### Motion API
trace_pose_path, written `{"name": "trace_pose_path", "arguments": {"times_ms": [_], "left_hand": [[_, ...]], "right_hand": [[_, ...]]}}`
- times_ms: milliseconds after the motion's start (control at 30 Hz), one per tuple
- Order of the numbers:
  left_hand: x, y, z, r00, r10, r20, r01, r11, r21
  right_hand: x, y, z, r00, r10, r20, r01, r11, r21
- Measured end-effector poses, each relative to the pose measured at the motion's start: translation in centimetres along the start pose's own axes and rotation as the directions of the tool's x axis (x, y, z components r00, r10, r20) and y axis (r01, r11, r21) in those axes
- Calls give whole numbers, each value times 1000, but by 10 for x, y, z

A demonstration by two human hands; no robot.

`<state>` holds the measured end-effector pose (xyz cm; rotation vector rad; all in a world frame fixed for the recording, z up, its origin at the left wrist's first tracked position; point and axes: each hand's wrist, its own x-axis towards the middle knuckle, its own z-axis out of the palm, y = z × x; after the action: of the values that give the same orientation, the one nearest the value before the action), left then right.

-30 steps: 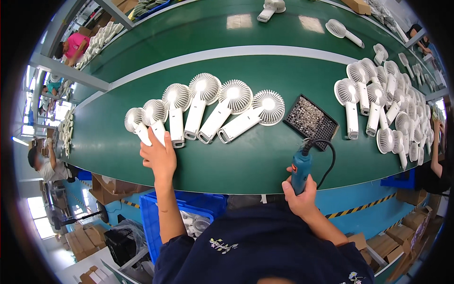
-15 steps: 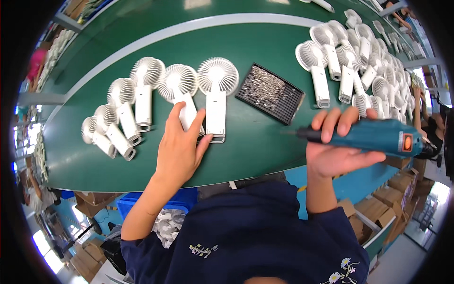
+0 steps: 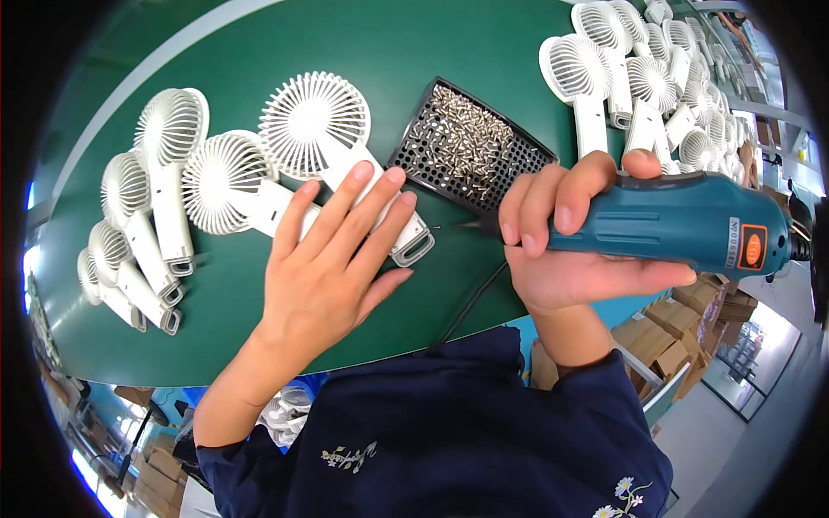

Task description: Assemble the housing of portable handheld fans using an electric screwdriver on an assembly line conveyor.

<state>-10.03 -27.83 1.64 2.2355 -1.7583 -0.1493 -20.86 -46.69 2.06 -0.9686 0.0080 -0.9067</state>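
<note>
My left hand [image 3: 324, 272] lies flat, fingers stretched, across the handles of two white handheld fans. The right one, a fan [image 3: 315, 121] with a round ribbed head, slants so its looped handle end points down and right. Beside it, a second fan [image 3: 223, 186] runs partly beneath my fingers. My right hand [image 3: 561, 281] is wrapped round a blue-green electric screwdriver [image 3: 665, 226], held level. Its thin bit points left and ends near the looped handle end, apparently just short of it. Behind the screwdriver's nose, a black perforated tray [image 3: 534, 158] holds many small silver screws [image 3: 466, 138].
Several more white fans [image 3: 170, 138] lie on the green table [image 3: 233, 319] at the left. A dense pile of fans [image 3: 652, 82] covers the right side. A black cord [image 3: 475, 300] runs to the near edge. Cardboard boxes [image 3: 648, 341] stand beyond the table at lower right.
The two middle fans have turned, their handles now slanting right. My left hand has flattened across them. The screwdriver has come left to the handle end. The view is closer.
</note>
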Motion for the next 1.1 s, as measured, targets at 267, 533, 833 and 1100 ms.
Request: {"name": "trace_pose_path", "arguments": {"times_ms": [267,533,833,1100], "left_hand": [[7,7,-7,993,-66,-100,46,982,-185],[10,6,-2,973,-84,-215,1,934,-356],[10,6,4,955,-139,-262,11,900,-436],[11,4,4,954,-153,-259,27,900,-434]], "right_hand": [[1,-12,10,988,59,145,-54,998,-44],[8,-22,37,964,17,265,-23,1000,19],[13,-15,35,940,57,336,-56,998,-12],[11,-13,44,911,95,401,-63,994,-92]]}}
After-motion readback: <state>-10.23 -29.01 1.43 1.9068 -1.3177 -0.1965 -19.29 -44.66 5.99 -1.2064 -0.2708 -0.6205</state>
